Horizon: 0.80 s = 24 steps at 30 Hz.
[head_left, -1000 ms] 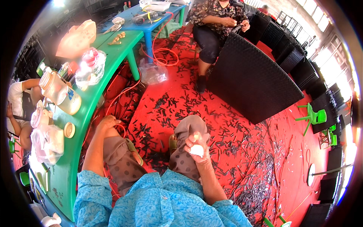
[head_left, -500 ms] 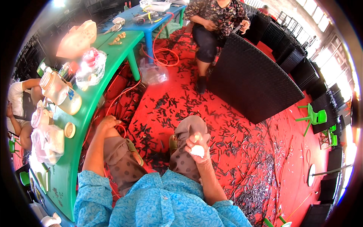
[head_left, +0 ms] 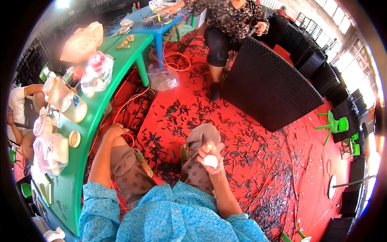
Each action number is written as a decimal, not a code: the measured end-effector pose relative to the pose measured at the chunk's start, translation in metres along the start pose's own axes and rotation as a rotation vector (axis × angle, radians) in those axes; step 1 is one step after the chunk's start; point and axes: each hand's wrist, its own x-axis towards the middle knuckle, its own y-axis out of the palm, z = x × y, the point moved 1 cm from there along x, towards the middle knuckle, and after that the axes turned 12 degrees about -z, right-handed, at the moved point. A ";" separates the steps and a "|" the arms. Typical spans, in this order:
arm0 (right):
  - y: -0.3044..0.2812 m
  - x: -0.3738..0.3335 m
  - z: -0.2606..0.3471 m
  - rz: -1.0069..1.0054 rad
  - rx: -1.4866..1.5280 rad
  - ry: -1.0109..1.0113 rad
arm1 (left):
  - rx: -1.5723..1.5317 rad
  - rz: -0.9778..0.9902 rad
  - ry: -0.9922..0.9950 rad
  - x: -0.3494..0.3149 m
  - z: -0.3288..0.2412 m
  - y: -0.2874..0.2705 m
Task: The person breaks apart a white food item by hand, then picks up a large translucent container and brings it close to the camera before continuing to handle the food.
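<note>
Since the earlier frame, a seated co-worker's hand has stretched over the blue table. The right hand grips a small, bright white object by the dark-dotted, brown trousers' right knee; the left hand rests near the other, its closure impossible to tell.

I count two hands on the near person, the left hand and the right hand, one white object, two sandals, one green table, one clear jar, one round lid, three other people, and countless black scraps on the floor.
</note>
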 end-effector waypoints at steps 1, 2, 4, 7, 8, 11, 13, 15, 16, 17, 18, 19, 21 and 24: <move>0.000 0.000 0.000 -0.006 0.003 -0.001 | -0.001 0.013 -0.010 0.000 -0.001 -0.001; 0.000 0.000 0.000 -0.011 0.006 -0.002 | -0.002 0.026 -0.019 0.000 -0.002 -0.002; 0.000 0.000 0.000 -0.007 0.000 -0.002 | -0.002 0.035 -0.032 -0.001 -0.003 -0.003; -0.001 0.001 0.000 -0.010 -0.009 0.004 | -0.001 0.017 -0.035 -0.001 -0.002 -0.003; -0.001 0.001 0.000 -0.012 -0.013 0.007 | -0.004 0.011 -0.033 -0.001 -0.002 -0.003; 0.000 0.001 0.000 0.004 -0.017 0.007 | 0.017 0.046 -0.017 -0.001 -0.004 -0.005; 0.000 0.002 0.001 -0.004 -0.021 0.007 | 0.022 0.067 -0.018 0.000 -0.003 -0.005; 0.000 0.002 0.000 0.001 -0.026 0.012 | 0.006 0.063 -0.035 0.001 -0.002 -0.004; 0.001 0.003 0.000 0.009 -0.029 0.016 | 0.010 0.019 -0.021 0.001 0.000 -0.001; 0.001 0.003 0.000 0.018 -0.032 0.020 | 0.014 -0.026 -0.007 0.002 0.005 0.003; 0.001 0.003 0.000 0.014 -0.026 0.021 | 0.018 -0.070 0.007 0.001 0.005 0.004; 0.001 0.003 0.000 0.010 -0.021 0.022 | 0.014 -0.045 0.008 0.001 0.004 0.003; 0.000 0.002 0.000 0.005 -0.019 0.019 | 0.005 0.007 0.009 0.002 0.002 0.001; 0.001 0.002 0.000 0.003 -0.030 0.014 | 0.015 0.009 -0.005 0.003 0.006 0.003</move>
